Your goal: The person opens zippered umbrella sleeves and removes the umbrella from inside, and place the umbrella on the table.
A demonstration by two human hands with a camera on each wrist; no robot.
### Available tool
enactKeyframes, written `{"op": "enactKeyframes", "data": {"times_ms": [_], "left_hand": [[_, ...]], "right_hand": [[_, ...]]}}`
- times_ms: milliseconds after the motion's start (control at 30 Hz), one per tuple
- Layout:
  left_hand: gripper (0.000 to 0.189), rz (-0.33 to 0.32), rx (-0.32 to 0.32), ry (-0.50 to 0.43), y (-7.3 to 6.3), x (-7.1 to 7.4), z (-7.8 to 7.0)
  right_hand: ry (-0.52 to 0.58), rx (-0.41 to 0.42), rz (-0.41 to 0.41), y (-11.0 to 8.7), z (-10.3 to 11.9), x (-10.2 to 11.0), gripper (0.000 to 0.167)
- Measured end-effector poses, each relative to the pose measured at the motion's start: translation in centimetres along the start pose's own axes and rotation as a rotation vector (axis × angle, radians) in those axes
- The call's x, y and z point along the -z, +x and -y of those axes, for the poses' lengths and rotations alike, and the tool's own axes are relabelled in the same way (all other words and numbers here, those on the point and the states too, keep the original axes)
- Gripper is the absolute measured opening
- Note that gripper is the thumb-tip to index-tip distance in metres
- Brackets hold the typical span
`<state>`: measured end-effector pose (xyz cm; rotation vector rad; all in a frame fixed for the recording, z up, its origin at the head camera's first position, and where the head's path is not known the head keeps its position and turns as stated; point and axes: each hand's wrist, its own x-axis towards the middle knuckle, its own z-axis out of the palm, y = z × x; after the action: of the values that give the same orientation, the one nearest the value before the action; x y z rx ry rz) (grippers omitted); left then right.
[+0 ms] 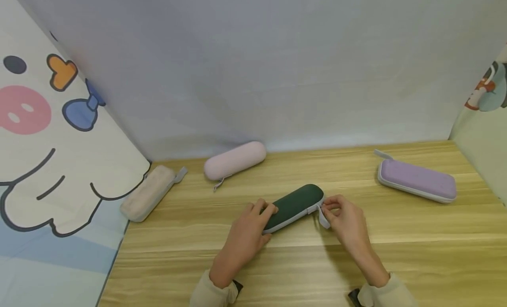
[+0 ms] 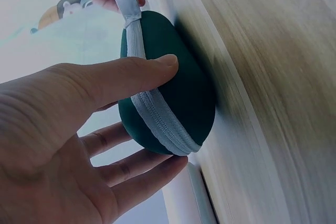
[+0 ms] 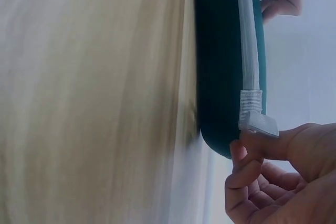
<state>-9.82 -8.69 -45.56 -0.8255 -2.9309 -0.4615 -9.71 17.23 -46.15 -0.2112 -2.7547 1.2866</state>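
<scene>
A dark green zippered case (image 1: 298, 203) with a pale grey zipper band lies closed on the wooden table. My left hand (image 1: 246, 231) grips its left end; in the left wrist view the thumb (image 2: 142, 76) presses one side, with fingers round the other. At the far right end my right hand (image 1: 349, 221) pinches at the zipper, thumb against curled forefinger. The small zipper pull between those fingertips is mostly hidden. A grey strap loop (image 3: 261, 123) sticks out beside the right thumb in the right wrist view.
Behind the green case lies a pink case (image 1: 235, 160). A beige case (image 1: 147, 193) sits at the table's left edge, and a purple case (image 1: 417, 180) at the right. Pale cloth (image 1: 293, 69) hangs along the back, with a cartoon-printed sheet (image 1: 59, 166) on the left.
</scene>
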Motion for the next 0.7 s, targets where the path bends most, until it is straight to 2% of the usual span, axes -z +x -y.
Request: {"op": "enactKeyframes", "data": {"times_ms": [267, 700], "left_hand": [[0.059, 0.006, -0.003, -0.020, 0.0, -0.1, 0.1], [0.058, 0.043, 0.014, -0.080, -0.6, 0.1, 0.6]], "right_hand": [[-0.042, 0.070, -0.053, -0.3, -0.3, 0.1, 0.005], [-0.116, 0.079, -0.060, -0.2, -1.0, 1.4, 0.005]]}}
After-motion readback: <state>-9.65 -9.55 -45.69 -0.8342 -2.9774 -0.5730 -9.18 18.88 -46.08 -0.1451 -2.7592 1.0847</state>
